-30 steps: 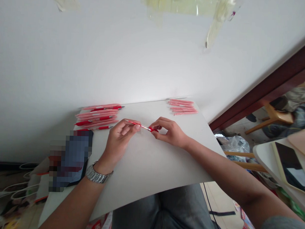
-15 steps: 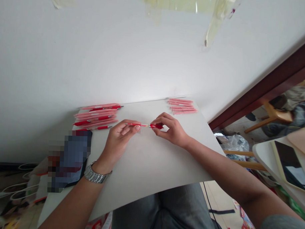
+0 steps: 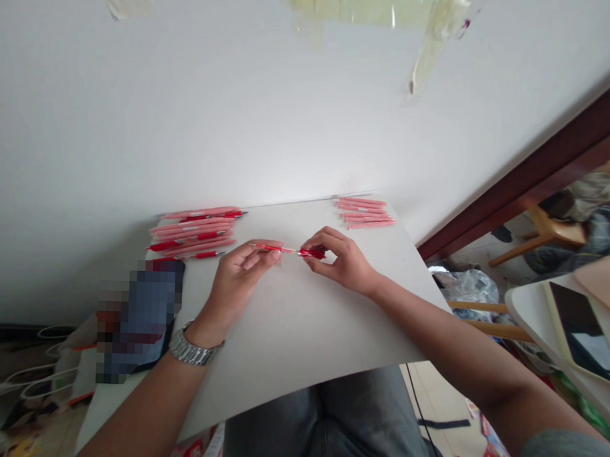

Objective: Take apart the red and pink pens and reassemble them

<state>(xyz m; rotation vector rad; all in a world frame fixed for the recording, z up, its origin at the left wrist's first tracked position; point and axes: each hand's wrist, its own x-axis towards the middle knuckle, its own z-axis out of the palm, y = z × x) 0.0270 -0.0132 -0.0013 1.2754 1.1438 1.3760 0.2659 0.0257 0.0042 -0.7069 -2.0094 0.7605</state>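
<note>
My left hand (image 3: 238,274) pinches the left end of a thin red pen refill (image 3: 279,249) just above the white board (image 3: 292,321). My right hand (image 3: 341,262) pinches a small red pen part (image 3: 314,253) at the refill's right end. The refill lies nearly level between the two hands. A metal watch (image 3: 193,350) is on my left wrist. A pile of red and pink pens (image 3: 195,234) lies at the board's far left, close to my left hand. Several pink pen barrels (image 3: 365,213) lie at the far right corner.
A blurred dark object (image 3: 139,319) lies on the board's left edge. The white wall (image 3: 239,119) stands right behind the board. A second table with a dark tablet (image 3: 579,331) is at the right, with a wooden chair (image 3: 545,233) beyond. My knees in jeans (image 3: 338,423) are under the board.
The refill has tipped from slanting down to the right to nearly level. My right hand has shifted slightly up and right with the red part; my left hand has barely moved.
</note>
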